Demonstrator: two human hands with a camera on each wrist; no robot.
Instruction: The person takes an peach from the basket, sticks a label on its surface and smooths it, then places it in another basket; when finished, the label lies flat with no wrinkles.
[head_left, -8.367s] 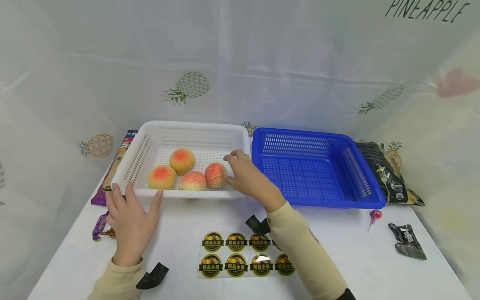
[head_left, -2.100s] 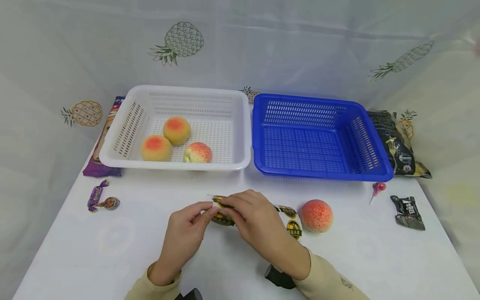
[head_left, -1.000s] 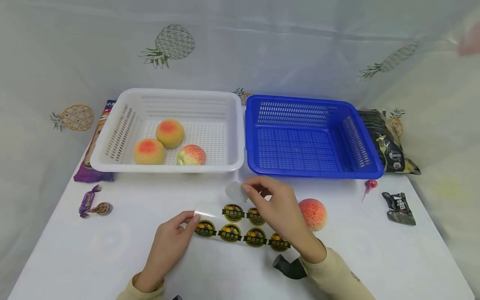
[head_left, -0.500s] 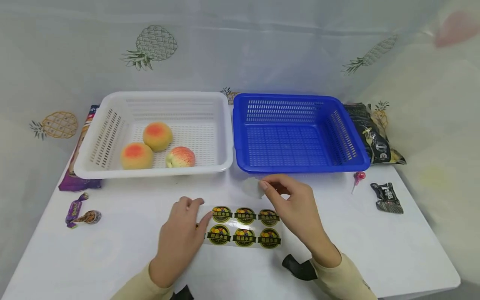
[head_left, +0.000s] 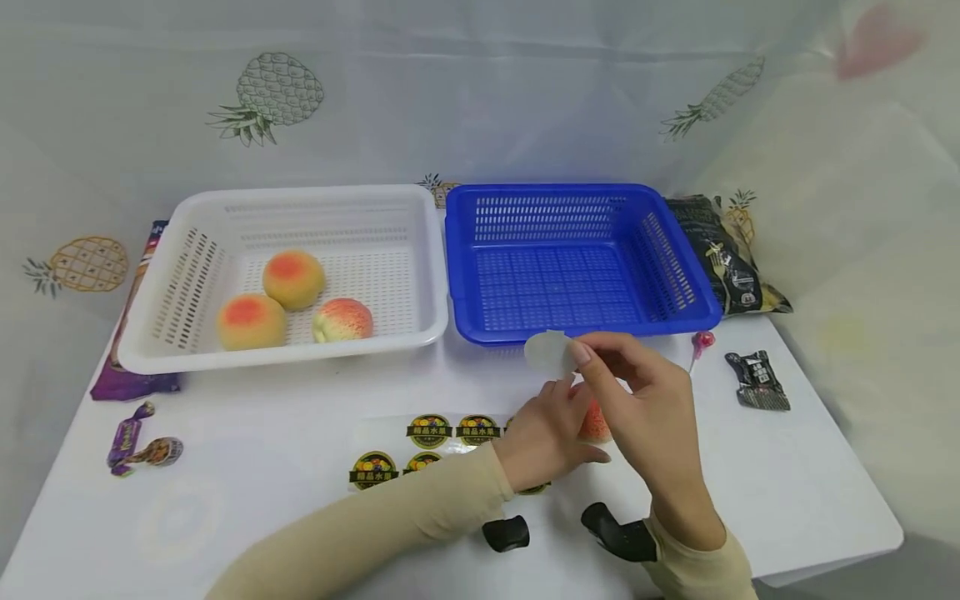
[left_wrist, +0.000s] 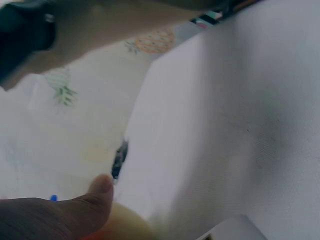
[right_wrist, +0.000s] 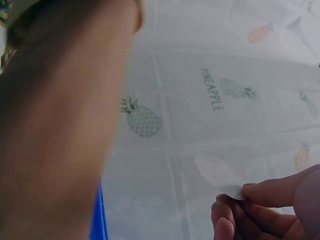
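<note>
1. The right hand (head_left: 648, 408) pinches a loose round sticker (head_left: 546, 353) between thumb and fingers, raised over the desk (head_left: 225, 533), just on the near side of the blue basket (head_left: 555, 287) as the head view shows it.
2. The left hand (head_left: 542, 433) reaches across to the right, its fingers and thumb at a loose red peach (head_left: 595, 423) on the desk; whether they grip it I cannot tell. Both hands hide part of that peach.
3. The sticker sheet (head_left: 429, 431) lies left of the peach, and the left sleeve (head_left: 405, 504) crosses over it, covering several stickers.
4. The white basket (head_left: 300, 357) stands far left, just beside the blue one; three peaches lie in it, two yellow ones (head_left: 252, 322) and a speckled one (head_left: 342, 320).
5. A purple bag (head_left: 138, 385) sits along the white basket's left side, partly behind it; nearer lie a purple candy (head_left: 125, 442) and a brown lollipop (head_left: 159, 451).
6. A black bag (head_left: 723, 258) is right of the blue basket. A red lollipop (head_left: 703, 340) lies by that basket's near right corner, close to the right hand in the head view, with a black packet (head_left: 759, 381) farther right.
</note>
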